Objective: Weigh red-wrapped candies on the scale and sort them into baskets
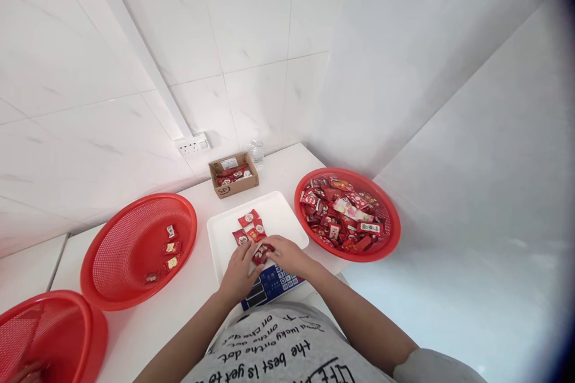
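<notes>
A white scale tray point(278, 213) sits in front of me with a few red candy packets point(250, 228) on it. Both hands meet at the tray's near edge over one red packet point(260, 253). My left hand point(237, 275) has its fingers curled on the packet's left side. My right hand point(287, 256) pinches the same packet from the right. The scale's blue keypad point(274, 285) shows just below my hands.
A red basket point(386, 248) full of red candy packets stands to the right. A red basket point(112, 287) with a few packets stands left, another red basket point(67, 335) at the lower left. A small cardboard box point(233, 175), a clear cup point(256, 151) and a wall socket point(192, 145) are behind.
</notes>
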The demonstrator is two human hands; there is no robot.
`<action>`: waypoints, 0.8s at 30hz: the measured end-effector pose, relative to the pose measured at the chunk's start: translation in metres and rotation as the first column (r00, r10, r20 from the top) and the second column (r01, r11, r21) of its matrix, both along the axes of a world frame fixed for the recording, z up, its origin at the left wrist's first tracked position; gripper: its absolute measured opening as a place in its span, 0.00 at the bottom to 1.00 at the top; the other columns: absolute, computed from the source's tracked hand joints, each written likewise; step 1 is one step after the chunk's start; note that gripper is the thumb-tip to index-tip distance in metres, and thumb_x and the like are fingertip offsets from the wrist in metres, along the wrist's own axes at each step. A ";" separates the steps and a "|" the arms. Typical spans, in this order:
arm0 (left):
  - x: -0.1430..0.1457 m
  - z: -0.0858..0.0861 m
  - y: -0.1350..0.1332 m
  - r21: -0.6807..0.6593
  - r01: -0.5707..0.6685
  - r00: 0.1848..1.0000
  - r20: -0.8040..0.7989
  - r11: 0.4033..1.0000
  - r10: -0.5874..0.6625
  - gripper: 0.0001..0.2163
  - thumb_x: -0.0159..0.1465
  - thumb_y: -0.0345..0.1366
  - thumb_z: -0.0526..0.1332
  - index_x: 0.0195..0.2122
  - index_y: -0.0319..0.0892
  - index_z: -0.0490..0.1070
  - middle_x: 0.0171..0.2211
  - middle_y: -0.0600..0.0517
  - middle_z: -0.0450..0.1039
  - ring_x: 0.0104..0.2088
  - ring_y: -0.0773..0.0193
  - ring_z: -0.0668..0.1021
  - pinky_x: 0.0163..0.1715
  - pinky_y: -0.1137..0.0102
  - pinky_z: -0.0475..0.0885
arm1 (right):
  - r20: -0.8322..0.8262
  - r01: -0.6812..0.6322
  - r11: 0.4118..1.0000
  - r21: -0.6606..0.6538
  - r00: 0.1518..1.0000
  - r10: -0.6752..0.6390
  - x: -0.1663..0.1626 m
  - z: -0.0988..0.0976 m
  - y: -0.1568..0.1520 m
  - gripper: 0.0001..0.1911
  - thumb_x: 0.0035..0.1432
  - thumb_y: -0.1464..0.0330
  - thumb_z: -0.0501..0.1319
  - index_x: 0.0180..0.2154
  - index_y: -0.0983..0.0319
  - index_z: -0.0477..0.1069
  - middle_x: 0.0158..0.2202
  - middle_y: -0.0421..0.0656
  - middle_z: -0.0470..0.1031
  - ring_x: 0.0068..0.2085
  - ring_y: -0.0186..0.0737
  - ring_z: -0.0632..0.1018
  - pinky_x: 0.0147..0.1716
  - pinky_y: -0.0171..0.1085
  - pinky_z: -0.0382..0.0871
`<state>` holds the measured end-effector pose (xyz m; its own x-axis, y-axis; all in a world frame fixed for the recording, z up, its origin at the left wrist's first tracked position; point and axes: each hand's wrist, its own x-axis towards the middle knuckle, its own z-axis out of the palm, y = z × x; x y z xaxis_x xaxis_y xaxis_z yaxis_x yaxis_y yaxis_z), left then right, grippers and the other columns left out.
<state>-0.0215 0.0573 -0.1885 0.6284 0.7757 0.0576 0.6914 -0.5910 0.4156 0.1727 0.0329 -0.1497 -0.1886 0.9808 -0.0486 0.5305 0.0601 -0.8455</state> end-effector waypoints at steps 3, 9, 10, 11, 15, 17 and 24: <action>-0.002 0.004 0.003 0.063 -0.060 0.998 0.006 0.996 0.060 0.25 0.63 0.44 0.52 0.60 0.43 0.55 0.61 0.43 0.56 0.61 0.53 0.59 0.57 0.54 0.58 | -0.001 0.137 0.990 0.021 0.991 -0.137 0.014 -0.003 0.000 0.17 0.55 0.69 0.54 0.47 0.59 0.70 0.48 0.46 0.72 0.48 0.40 0.72 0.48 0.40 0.65; 0.015 0.007 0.016 0.070 0.053 0.987 -0.158 0.996 -0.041 0.38 0.53 0.56 0.60 0.63 0.48 0.50 0.66 0.43 0.42 0.64 0.44 0.45 0.58 0.45 0.44 | 0.061 0.460 0.875 0.149 0.879 -0.472 0.069 -0.026 0.001 0.15 0.56 0.67 0.52 0.43 0.61 0.71 0.45 0.48 0.73 0.46 0.41 0.73 0.46 0.41 0.67; 0.020 0.007 0.020 0.059 0.061 0.983 -0.178 0.996 -0.049 0.41 0.51 0.57 0.60 0.63 0.49 0.50 0.66 0.43 0.40 0.64 0.42 0.43 0.58 0.44 0.42 | 0.088 0.484 0.858 0.169 0.860 -0.503 0.077 -0.030 0.000 0.15 0.55 0.68 0.52 0.43 0.62 0.71 0.44 0.48 0.74 0.47 0.42 0.73 0.48 0.43 0.66; 0.023 0.006 0.025 0.048 0.061 0.979 -0.197 0.997 -0.050 0.42 0.49 0.58 0.61 0.63 0.49 0.49 0.66 0.43 0.39 0.64 0.41 0.42 0.58 0.43 0.41 | 0.119 0.505 0.845 0.178 0.841 -0.527 0.085 -0.035 -0.002 0.15 0.55 0.68 0.52 0.42 0.62 0.71 0.44 0.48 0.74 0.47 0.42 0.73 0.49 0.43 0.65; 0.029 0.004 0.045 0.005 0.052 0.968 -0.246 0.999 -0.049 0.40 0.51 0.58 0.59 0.62 0.49 0.52 0.65 0.43 0.42 0.64 0.40 0.44 0.57 0.43 0.41 | 0.210 0.561 0.818 0.129 0.790 -0.575 0.101 -0.051 -0.011 0.16 0.55 0.66 0.51 0.42 0.64 0.72 0.44 0.50 0.74 0.46 0.44 0.74 0.49 0.44 0.65; 0.027 0.004 0.052 0.008 0.058 0.971 -0.235 0.998 -0.054 0.35 0.54 0.56 0.58 0.61 0.49 0.55 0.65 0.44 0.45 0.63 0.42 0.48 0.58 0.46 0.46 | 0.220 0.576 0.811 0.103 0.782 -0.584 0.102 -0.055 -0.014 0.17 0.56 0.65 0.50 0.42 0.64 0.71 0.43 0.49 0.74 0.45 0.43 0.74 0.48 0.43 0.65; 0.027 0.010 0.058 0.091 -0.007 0.992 -0.123 0.996 0.019 0.32 0.55 0.52 0.59 0.60 0.48 0.56 0.64 0.45 0.48 0.60 0.47 0.57 0.57 0.51 0.53 | 0.260 0.569 0.820 0.056 0.785 -0.562 0.097 -0.051 -0.011 0.19 0.58 0.66 0.47 0.44 0.63 0.71 0.45 0.49 0.73 0.47 0.43 0.72 0.49 0.42 0.63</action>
<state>0.0053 0.1156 -0.1782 0.6250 0.7791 0.0498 0.7420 -0.6126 0.2721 0.2702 0.0224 -0.2011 0.4222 0.9055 -0.0415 0.6573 -0.3374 -0.6739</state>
